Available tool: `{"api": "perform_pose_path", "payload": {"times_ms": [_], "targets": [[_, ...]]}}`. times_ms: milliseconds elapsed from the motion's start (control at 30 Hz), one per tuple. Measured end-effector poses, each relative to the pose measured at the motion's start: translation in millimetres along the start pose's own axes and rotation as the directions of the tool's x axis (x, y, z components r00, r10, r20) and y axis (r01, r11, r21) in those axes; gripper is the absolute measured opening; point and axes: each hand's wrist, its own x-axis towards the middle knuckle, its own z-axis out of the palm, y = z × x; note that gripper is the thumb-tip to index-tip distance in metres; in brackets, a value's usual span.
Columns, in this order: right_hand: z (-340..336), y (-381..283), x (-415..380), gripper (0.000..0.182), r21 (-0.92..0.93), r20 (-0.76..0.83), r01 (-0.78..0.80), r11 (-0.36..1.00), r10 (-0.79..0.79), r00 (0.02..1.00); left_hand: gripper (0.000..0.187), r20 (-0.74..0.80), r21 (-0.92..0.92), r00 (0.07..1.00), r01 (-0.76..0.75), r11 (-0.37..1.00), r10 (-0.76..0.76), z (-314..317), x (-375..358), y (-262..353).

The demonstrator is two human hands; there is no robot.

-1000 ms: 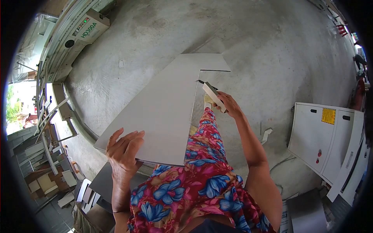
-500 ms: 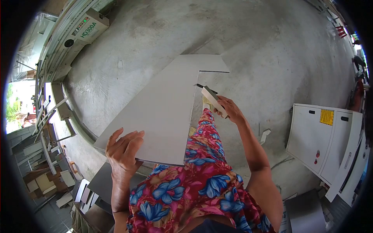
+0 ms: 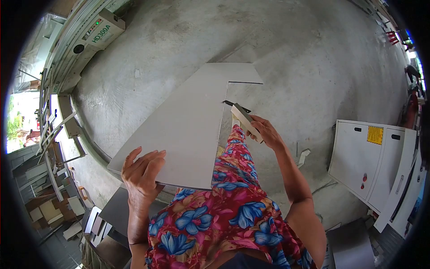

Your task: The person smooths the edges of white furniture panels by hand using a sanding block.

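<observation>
A large grey-white panel [image 3: 179, 121] with a notched right side lies in front of me. On its near left corner rests my left hand [image 3: 142, 172], fingers spread over the surface. My right hand [image 3: 267, 133] is closed around a beige block [image 3: 247, 122], right of the panel. A thin black piece [image 3: 236, 106] sticks out at the block's far end and reaches the panel's right edge. What supports the panel underneath is hidden.
A machine marked HD300A [image 3: 101, 33] stands at the far left. At right is a white cabinet [image 3: 345, 152] with a yellow label. Stacked board offcuts [image 3: 51, 210] lie at the lower left. A small white scrap [image 3: 304, 157] is on the concrete floor.
My right hand has drawn the beige block slightly towards me along the panel's right edge. The left hand stays in place on the panel.
</observation>
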Motion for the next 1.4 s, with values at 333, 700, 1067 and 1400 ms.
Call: {"api": "perform_pose_path", "payload": {"times_ms": [333, 700, 1067, 1400], "targets": [[7.4, -18.9, -27.0, 0.047, 0.038, 0.037, -0.013, 0.999, 0.012, 0.999, 0.038, -0.005, 0.002, 1.0, 0.016, 1.0, -0.016, 0.8, -1.1, 2.1], [14.7, -23.2, -51.3, 0.047, 0.032, 0.041, -0.014, 0.999, 0.013, 0.999, 0.041, -0.023, -0.018, 1.0, 0.011, 1.0, -0.011, 2.8, -3.2, 2.8], [21.5, -37.0, -77.8, 0.043, 0.139, 0.098, -0.046, 0.989, 0.033, 0.995, 0.042, -0.033, -0.022, 0.999, 0.001, 1.0, -0.001, 2.4, -2.7, 3.5], [27.7, -50.9, -98.2, 0.044, 0.119, 0.12, -0.059, 0.991, 0.044, 0.992, 0.044, -0.029, -0.029, 1.0, 0.01, 1.0, -0.01, 4.3, -4.9, 3.4]]}}
